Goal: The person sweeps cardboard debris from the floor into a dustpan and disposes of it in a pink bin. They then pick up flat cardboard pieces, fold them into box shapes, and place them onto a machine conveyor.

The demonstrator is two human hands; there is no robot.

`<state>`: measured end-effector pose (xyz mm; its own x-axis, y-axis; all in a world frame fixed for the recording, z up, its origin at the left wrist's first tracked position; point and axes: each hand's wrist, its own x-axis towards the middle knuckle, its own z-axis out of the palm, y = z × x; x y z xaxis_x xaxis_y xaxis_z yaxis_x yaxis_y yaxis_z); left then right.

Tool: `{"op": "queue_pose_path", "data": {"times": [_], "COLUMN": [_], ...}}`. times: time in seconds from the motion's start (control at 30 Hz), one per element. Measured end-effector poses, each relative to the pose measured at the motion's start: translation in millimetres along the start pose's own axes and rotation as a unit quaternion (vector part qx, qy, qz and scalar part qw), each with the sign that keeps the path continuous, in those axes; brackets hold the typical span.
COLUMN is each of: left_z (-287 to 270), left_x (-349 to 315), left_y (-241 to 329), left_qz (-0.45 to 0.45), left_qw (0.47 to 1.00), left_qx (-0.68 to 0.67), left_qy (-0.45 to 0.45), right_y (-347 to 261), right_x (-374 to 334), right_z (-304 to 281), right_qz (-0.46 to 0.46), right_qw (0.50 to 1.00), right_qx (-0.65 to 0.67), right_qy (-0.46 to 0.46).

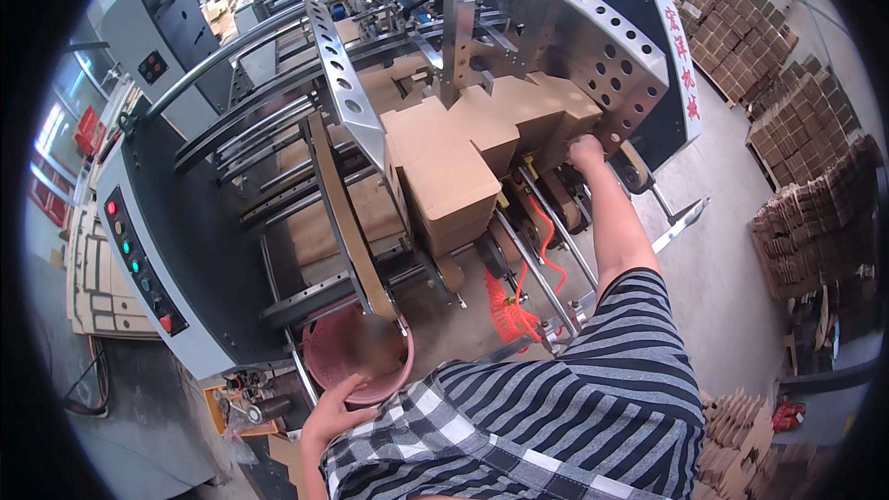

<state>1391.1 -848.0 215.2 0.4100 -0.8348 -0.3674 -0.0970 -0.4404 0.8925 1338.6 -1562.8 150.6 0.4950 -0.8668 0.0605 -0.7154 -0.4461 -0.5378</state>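
Observation:
A stack of flat brown cardboard box blanks point(444, 171) with notched edges sits in the feed bay of a large machine point(338, 83). My right arm reaches forward, and my right hand point(585, 153) is closed at the stack's right end, beside the perforated metal side plate point(611, 65). What its fingers grip, if anything, is hidden. Low at my waist, my left hand point(343, 415) lies with its fingers apart against my checked apron point(398, 435), holding nothing. Just beyond it stands a pink bucket point(324, 352).
Metal rods point(565, 241) and a coiled orange air hose point(509, 310) lie below the stack. A control panel point(139, 259) with lit buttons is on the left. Bundled cardboard piles point(801, 125) line the right side. More cut cardboard point(741, 426) lies at the lower right.

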Motion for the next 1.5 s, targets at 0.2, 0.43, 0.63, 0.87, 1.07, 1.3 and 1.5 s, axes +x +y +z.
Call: {"op": "queue_pose_path", "data": {"times": [0.2,0.43,0.63,0.87,1.07,1.3,1.5], "left_z": [-1,-8,-7,-7,-4,0,-1], "left_x": [-5,26,37,30,27,27,28], "left_y": [-9,12,12,12,7,5,13], "left_qz": [-0.076,-0.055,-0.044,-0.061,-0.063,-0.059,-0.074], "left_qw": [0.994,0.996,0.997,0.996,0.996,0.995,0.993], "left_qx": [-0.072,0.066,0.055,0.063,0.053,0.079,0.091], "left_qy": [0.003,-0.023,-0.042,-0.017,-0.031,-0.014,-0.018], "right_y": [-66,-56,-47,-80,-106,-90,-112], "right_x": [-28,-42,-40,-41,-39,-30,-57], "right_z": [-28,-36,-32,-78,-101,-97,-94], "right_qz": [0.024,-0.031,-0.035,-0.151,-0.152,-0.172,-0.195], "right_qw": [0.994,0.99,0.991,0.951,0.941,0.945,0.945], "right_qx": [-0.099,-0.134,-0.127,-0.269,-0.267,-0.273,-0.231], "right_qy": [0.04,0.005,0.005,-0.027,-0.141,-0.056,-0.126]}}
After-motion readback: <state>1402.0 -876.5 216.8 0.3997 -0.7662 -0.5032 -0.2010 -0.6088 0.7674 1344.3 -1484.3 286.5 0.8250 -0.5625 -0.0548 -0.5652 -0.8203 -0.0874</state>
